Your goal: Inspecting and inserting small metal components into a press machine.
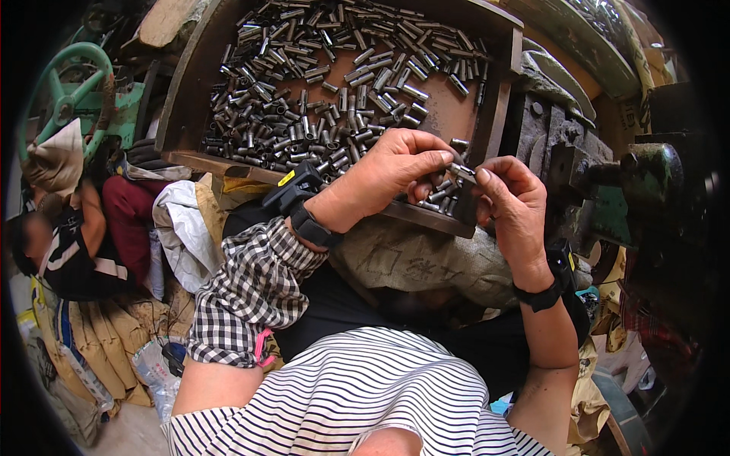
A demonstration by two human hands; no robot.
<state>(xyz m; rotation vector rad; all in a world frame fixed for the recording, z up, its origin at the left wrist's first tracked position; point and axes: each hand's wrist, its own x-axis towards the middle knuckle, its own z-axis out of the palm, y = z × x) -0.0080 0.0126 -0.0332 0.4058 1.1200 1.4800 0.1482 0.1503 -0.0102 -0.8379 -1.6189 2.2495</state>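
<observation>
Both my hands meet over the near right corner of a wooden tray (498,114) that holds a great heap of short metal tubes (304,125). Between them is one small shiny metal tube (461,172). My left hand (407,163) pinches its left end between thumb and fingers. At the other end, the thumb and fingers of my right hand (515,201) are closed on the same tube. More loose tubes lie in the tray just below my fingertips. A checked sleeve cover is on my left forearm, and each wrist wears a black strap.
A dark machine (646,182) stands close on the right. Far left is a green handwheel (76,95); another person (80,235) sits below it. Stacked brown sacks (114,342) lie at the left, and a grey sack (426,254) lies under the tray's near edge.
</observation>
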